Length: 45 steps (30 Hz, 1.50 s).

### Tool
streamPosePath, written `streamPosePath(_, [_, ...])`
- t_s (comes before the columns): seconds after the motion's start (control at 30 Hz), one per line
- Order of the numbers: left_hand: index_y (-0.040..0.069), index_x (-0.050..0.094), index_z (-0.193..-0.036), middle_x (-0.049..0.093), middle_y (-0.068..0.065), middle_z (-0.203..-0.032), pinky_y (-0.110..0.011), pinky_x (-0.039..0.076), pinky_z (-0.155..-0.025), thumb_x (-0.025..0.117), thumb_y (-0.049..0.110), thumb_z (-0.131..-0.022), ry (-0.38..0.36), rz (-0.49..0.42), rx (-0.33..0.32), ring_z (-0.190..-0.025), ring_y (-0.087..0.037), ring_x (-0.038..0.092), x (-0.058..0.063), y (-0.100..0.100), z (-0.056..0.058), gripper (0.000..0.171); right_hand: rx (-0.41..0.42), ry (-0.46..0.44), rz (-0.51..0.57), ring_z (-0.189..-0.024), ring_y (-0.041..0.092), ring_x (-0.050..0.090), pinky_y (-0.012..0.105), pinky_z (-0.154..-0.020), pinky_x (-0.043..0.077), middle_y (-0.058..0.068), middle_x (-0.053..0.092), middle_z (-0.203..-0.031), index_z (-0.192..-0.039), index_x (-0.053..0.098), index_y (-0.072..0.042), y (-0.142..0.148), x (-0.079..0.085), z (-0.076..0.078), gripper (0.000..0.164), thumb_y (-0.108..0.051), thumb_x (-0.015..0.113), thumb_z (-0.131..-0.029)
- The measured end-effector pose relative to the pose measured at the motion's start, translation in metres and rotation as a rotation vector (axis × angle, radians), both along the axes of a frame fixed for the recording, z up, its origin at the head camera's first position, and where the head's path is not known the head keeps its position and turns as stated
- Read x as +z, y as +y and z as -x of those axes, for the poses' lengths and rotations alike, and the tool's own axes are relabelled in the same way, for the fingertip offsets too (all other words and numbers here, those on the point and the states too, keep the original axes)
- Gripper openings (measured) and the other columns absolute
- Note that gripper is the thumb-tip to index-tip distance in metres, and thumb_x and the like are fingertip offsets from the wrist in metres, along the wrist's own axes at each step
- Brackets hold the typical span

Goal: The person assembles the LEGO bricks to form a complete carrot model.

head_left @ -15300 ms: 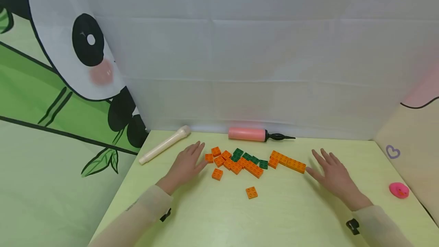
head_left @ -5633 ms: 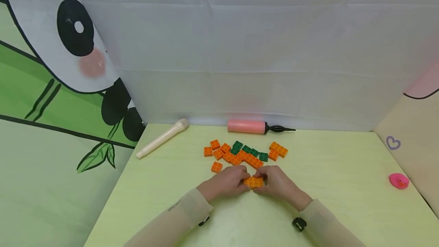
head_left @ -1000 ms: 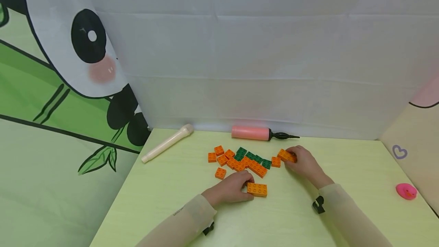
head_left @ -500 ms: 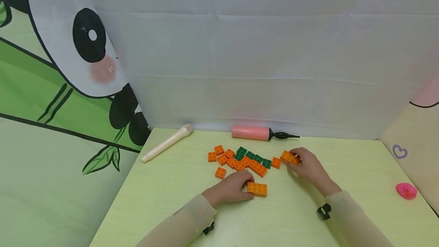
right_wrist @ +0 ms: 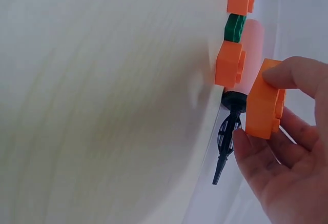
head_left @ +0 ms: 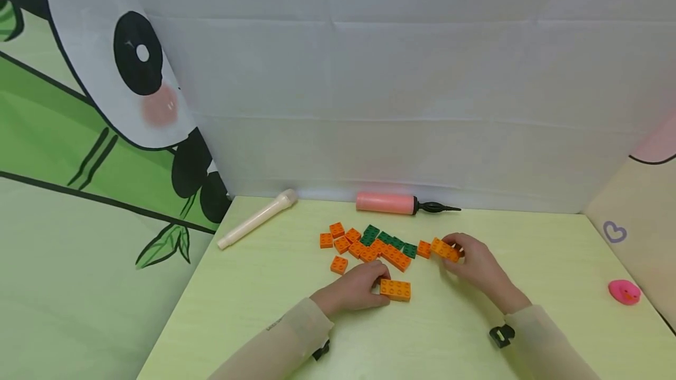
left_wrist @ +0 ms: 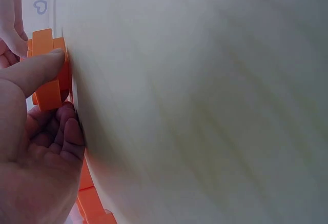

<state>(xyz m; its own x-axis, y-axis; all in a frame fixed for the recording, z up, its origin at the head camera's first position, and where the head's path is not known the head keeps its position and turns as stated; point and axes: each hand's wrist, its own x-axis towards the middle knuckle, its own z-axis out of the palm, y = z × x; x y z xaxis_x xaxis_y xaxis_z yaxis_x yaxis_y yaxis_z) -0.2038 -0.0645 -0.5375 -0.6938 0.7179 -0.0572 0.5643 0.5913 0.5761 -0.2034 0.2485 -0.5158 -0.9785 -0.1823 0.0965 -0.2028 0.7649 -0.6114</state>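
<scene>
My left hand (head_left: pixel 355 289) rests at the table's middle and pinches a long orange toy building brick (head_left: pixel 395 290) by its left end. In the left wrist view, the thumb lies across that orange brick (left_wrist: pixel 48 95), which sits on another orange piece. Farther right, my right hand (head_left: pixel 479 264) grips a second long orange brick (head_left: pixel 445 249) between thumb and fingers. The right wrist view shows this brick (right_wrist: pixel 262 112) raised off the table, its studs facing away from the table. Right beside it lies a small square orange brick (head_left: pixel 424 249).
Several loose orange bricks (head_left: pixel 397 258) and green bricks (head_left: pixel 369 234) lie beyond my hands. A pale stick-shaped object (head_left: pixel 257 219) lies at the back left. A pink hand pump (head_left: pixel 385 203) lies along the back wall. Far right is a pink rubber duck (head_left: pixel 625 292).
Since fifteen seconds ago, both empty hands have each taken an orange brick. Over the last second my right hand has lifted its brick and drawn it slightly nearer, while the left stays put.
</scene>
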Motion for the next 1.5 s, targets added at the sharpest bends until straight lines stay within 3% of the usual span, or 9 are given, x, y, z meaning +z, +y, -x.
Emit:
streamPosePath(0.4, [0.022, 0.06, -0.103, 0.051, 0.008, -0.086, -0.024, 0.041, -0.069, 0.082, 0.032, -0.093, 0.003, 0.006, 0.004, -0.077, -0.007, 0.047, 0.0, 0.001, 0.0, 0.026, 0.154, 0.081, -0.01, -0.099, 0.018, 0.059, 0.042, -0.087, 0.055, 0.001, 0.068, -0.121, -0.13, 0.069, -0.007, -0.016, -0.001, -0.021, 0.043, -0.009, 0.081, -0.088])
streamPosePath(0.77, [0.021, 0.058, -0.099, 0.048, 0.007, -0.084, -0.024, 0.038, -0.067, 0.082, 0.031, -0.092, 0.02, 0.001, -0.006, -0.075, -0.008, 0.045, 0.002, 0.001, 0.0, 0.027, 0.358, 0.064, 0.104, -0.099, 0.013, 0.06, 0.034, -0.086, 0.055, -0.01, 0.066, -0.116, -0.125, 0.068, -0.018, -0.036, -0.003, -0.03, 0.039, -0.012, 0.082, -0.09])
streamPosePath(0.97, [0.02, 0.058, -0.099, 0.048, 0.008, -0.084, -0.024, 0.038, -0.068, 0.082, 0.03, -0.092, 0.02, 0.003, -0.001, -0.075, -0.008, 0.045, 0.003, 0.002, 0.0, 0.027, 0.393, 0.04, 0.11, -0.098, 0.01, 0.058, 0.034, -0.086, 0.054, -0.014, 0.066, -0.116, -0.125, 0.068, -0.021, -0.044, -0.006, -0.036, 0.037, -0.018, 0.081, -0.091])
streamPosePath(1.27, [0.02, 0.058, -0.1, 0.048, 0.008, -0.084, -0.023, 0.038, -0.068, 0.082, 0.03, -0.092, 0.019, 0.001, -0.003, -0.076, -0.008, 0.046, 0.004, 0.002, -0.001, 0.027, 0.428, 0.03, 0.095, -0.102, 0.009, 0.06, 0.037, -0.093, 0.053, -0.014, 0.066, -0.121, -0.135, 0.067, -0.019, -0.046, -0.011, -0.04, 0.048, -0.012, 0.081, -0.09])
streamPosePath(1.5, [0.021, 0.058, -0.1, 0.048, 0.008, -0.084, -0.023, 0.038, -0.067, 0.082, 0.031, -0.092, 0.027, 0.003, -0.009, -0.075, -0.007, 0.045, 0.004, 0.002, 0.0, 0.027, 0.449, 0.025, 0.09, -0.103, 0.011, 0.06, 0.039, -0.094, 0.053, -0.01, 0.066, -0.122, -0.133, 0.067, -0.018, -0.05, -0.01, -0.041, 0.045, -0.013, 0.081, -0.091])
